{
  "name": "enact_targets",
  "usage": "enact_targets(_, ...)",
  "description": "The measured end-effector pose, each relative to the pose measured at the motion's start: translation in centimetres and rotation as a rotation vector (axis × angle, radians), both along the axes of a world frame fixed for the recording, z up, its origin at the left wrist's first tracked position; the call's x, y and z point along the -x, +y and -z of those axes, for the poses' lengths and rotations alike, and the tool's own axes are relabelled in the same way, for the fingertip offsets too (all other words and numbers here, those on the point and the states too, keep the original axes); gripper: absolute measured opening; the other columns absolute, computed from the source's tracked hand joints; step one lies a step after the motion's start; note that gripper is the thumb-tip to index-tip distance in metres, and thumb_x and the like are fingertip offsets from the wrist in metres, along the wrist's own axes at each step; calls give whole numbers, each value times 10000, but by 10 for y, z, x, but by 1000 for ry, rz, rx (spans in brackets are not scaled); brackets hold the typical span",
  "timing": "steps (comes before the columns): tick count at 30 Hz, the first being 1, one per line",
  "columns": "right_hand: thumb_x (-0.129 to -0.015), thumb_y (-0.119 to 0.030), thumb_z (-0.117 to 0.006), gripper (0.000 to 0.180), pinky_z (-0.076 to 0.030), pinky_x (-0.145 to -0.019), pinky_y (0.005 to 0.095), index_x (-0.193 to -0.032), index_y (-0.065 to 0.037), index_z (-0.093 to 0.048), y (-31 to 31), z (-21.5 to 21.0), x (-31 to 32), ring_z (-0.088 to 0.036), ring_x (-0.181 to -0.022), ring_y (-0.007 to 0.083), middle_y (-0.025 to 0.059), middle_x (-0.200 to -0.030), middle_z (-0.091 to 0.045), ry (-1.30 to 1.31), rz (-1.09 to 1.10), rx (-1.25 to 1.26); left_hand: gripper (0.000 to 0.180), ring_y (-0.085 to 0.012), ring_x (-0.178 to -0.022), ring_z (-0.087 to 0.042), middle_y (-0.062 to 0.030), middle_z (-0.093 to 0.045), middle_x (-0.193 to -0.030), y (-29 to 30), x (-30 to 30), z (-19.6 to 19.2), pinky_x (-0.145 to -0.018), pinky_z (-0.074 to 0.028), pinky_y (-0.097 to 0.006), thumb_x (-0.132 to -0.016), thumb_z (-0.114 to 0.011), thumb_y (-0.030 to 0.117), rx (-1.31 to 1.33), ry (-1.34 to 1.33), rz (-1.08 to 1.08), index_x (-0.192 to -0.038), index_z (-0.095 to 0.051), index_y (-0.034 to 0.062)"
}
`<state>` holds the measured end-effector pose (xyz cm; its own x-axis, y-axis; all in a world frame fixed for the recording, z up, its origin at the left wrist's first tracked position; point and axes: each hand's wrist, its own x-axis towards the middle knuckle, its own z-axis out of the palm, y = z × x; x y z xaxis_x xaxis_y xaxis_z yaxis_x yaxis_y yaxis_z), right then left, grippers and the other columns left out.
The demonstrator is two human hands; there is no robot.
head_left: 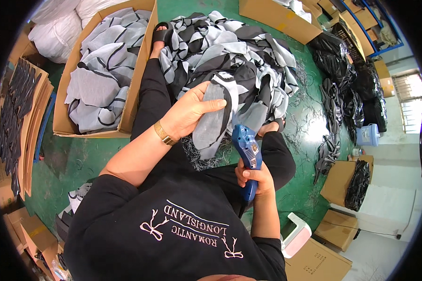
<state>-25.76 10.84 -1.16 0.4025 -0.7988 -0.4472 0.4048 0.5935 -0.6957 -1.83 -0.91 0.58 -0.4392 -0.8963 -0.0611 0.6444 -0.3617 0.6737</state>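
My left hand (pixel 190 110) is closed on a grey fabric piece (pixel 209 129) with a black edge band, thumb on top and fingers behind. The piece hangs in front of a large heap of grey, white and black fabric pieces (pixel 248 42) on the floor between my feet. Wrapped round the handle of a blue handheld power tool (pixel 247 146) is my right hand (pixel 260 178). The tool's head points up toward the heap, just right of the held fabric. Its tip is hard to make out, and I cannot tell whether it touches the cloth.
An open cardboard box (pixel 131 93) full of similar pieces stands at my left. Thread scraps (pixel 206 157) litter the green floor (pixel 300 187). Along the right lie black plastic bags (pixel 333 58), a light-blue bucket (pixel 368 135) and cartons (pixel 337 229). A white-and-pink object (pixel 296 236) is near my right elbow.
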Motion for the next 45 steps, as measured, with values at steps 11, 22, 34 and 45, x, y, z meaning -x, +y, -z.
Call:
enact_targets(11, -650, -84, -733, 317, -443, -492, 281, -889, 14, -550, 0, 0, 3, -525, -512, 181, 78, -653, -530, -8, -51, -14, 443, -103, -1005, -597, -22, -620, -1125, 3, 2, 0, -900, -464, -269, -840, -647, -7, 45, -16, 105, -1253, -492, 41)
enact_targets(22, -659, -77, -703, 301, -385, -428, 263, -890, -3, -524, -11, -1, -11, -437, -532, 145, 41, -618, -438, -150, 62, -53, 435, -83, -996, -585, -22, -619, -1126, 11, 2, -6, -898, -466, -261, -837, -655, -4, 104, -114, 147, -1244, -503, 24)
enact_targets(34, -746, -30, -704, 281, -510, -565, 277, -985, 42, -575, 2, -32, -1, -588, -612, 141, 72, -791, -591, 505, 270, 243, 213, -107, -898, -628, -33, -657, -1016, 5, -1, 16, -820, -500, -267, -889, -611, 61, -37, -100, 13, -1098, -584, 32)
enact_targets(45, -741, -6, -692, 265, -474, -513, 241, -971, 51, -573, 21, -28, -9, -578, -576, 111, 65, -794, -610, 809, 98, 261, 224, -92, -852, -624, -44, -657, -994, 9, 2, 13, -767, -509, -257, -849, -639, -2, -12, -113, -137, -1065, -578, 6)
